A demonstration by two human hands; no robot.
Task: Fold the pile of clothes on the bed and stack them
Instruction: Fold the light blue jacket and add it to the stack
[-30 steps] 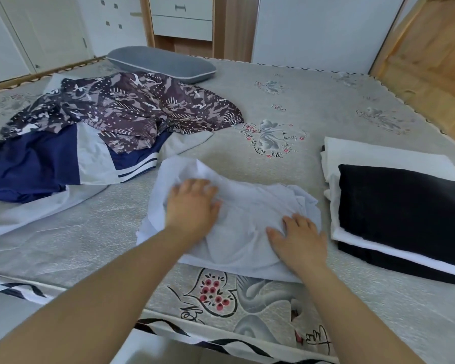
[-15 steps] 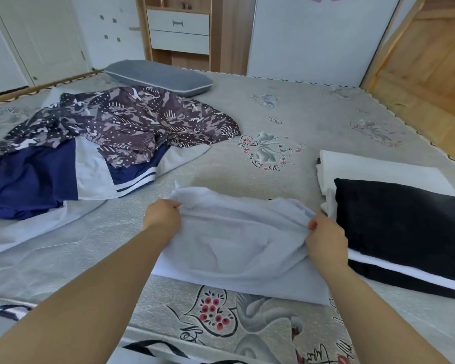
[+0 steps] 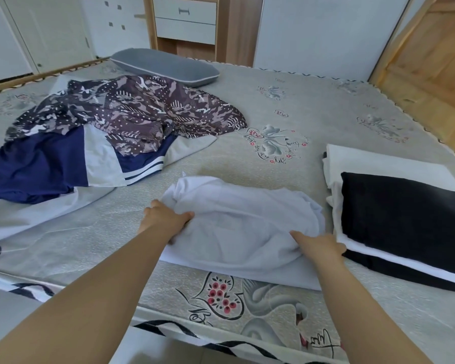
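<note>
A pale white garment (image 3: 243, 227) lies bunched on the bed near its front edge, partly folded over itself. My left hand (image 3: 166, 218) grips its left edge, and my right hand (image 3: 319, 245) holds its lower right part, fingers under a fold. To the right stands a stack of folded clothes (image 3: 405, 219): black on top, white beneath, more black at the bottom. At the back left lies the unfolded pile: a brown patterned garment (image 3: 142, 111) over a navy and white one (image 3: 45, 164).
A grey pillow (image 3: 166, 67) rests at the far side of the bed (image 3: 273, 106). A drawer unit (image 3: 185, 19) and white doors stand behind. A wooden panel (image 3: 431, 64) runs along the right edge. The bed's front edge is just below my forearms.
My hands went from pressing flat on the white garment to gripping its sides, then drew its far edge toward me, bunching the cloth. My right hand moved down and nearer.
</note>
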